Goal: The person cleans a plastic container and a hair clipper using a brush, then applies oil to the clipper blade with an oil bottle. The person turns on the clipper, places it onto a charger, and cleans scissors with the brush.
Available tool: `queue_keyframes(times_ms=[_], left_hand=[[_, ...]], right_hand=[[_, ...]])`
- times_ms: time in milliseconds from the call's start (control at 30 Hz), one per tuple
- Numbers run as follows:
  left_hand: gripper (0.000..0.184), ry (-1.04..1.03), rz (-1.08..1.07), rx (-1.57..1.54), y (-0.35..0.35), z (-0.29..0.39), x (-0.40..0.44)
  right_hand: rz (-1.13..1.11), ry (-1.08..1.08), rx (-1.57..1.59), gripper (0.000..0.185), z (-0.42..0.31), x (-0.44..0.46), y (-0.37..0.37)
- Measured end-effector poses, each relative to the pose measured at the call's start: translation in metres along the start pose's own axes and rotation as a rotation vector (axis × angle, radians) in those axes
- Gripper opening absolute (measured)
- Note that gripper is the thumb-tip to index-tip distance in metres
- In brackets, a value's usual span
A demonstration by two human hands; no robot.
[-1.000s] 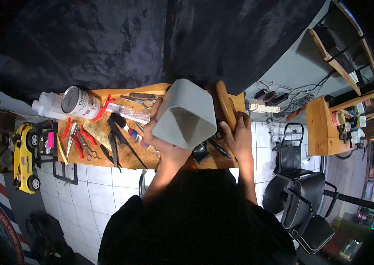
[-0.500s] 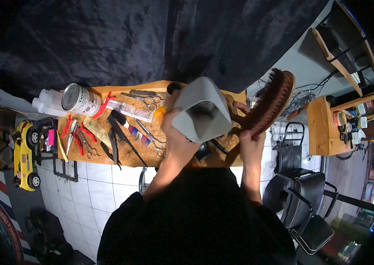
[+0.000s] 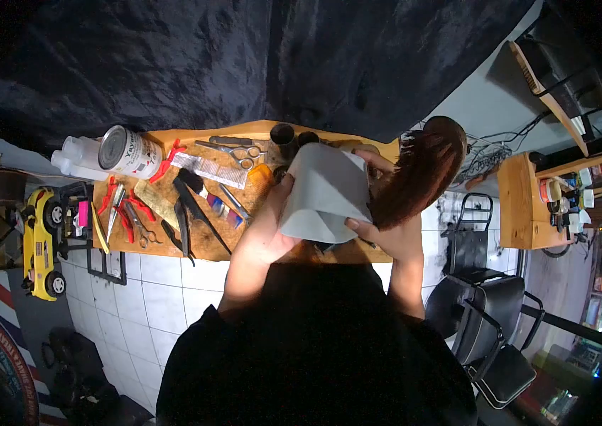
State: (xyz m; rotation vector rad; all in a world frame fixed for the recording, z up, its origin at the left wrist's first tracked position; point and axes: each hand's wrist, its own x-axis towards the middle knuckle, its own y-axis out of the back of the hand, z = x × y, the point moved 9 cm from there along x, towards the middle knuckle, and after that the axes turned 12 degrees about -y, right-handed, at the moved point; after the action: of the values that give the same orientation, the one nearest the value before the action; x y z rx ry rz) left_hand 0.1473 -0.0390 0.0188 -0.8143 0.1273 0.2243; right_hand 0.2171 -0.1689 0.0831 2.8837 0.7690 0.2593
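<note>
A pale grey container with rounded corners is held above the wooden table, and its opening barely shows. My left hand is closed around its left side. At the right side, my right hand grips it with the thumb on its lower corner and fingers at the upper edge. A large brown bristle brush is also in my right hand, bristles beside the container; its handle is mostly hidden. On the table left of my hands lie scissors, a neck duster brush and a black comb.
The wooden table also carries a metal can, plastic bottles, red-handled tools and dark cups. Dark cloth hangs behind it. Black chairs and a wooden cabinet stand at right.
The container has turned, its opening swinging down out of sight. My right hand has moved onto it, with the brush tilting along. Dark cups behind it now show.
</note>
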Motion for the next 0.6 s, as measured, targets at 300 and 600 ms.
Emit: queue_keyframes(times_ms=[300, 600], left_hand=[[0.054, -0.446, 0.137, -0.049, 0.044, 0.041, -0.003], [0.081, -0.875, 0.109, 0.637, 0.004, 0.104, -0.012]], right_hand=[[-0.075, -0.178, -0.023, 0.057, 0.013, -0.004, 0.013], [0.037, -0.022, -0.469, 0.038, -0.014, -0.014, 0.013]])
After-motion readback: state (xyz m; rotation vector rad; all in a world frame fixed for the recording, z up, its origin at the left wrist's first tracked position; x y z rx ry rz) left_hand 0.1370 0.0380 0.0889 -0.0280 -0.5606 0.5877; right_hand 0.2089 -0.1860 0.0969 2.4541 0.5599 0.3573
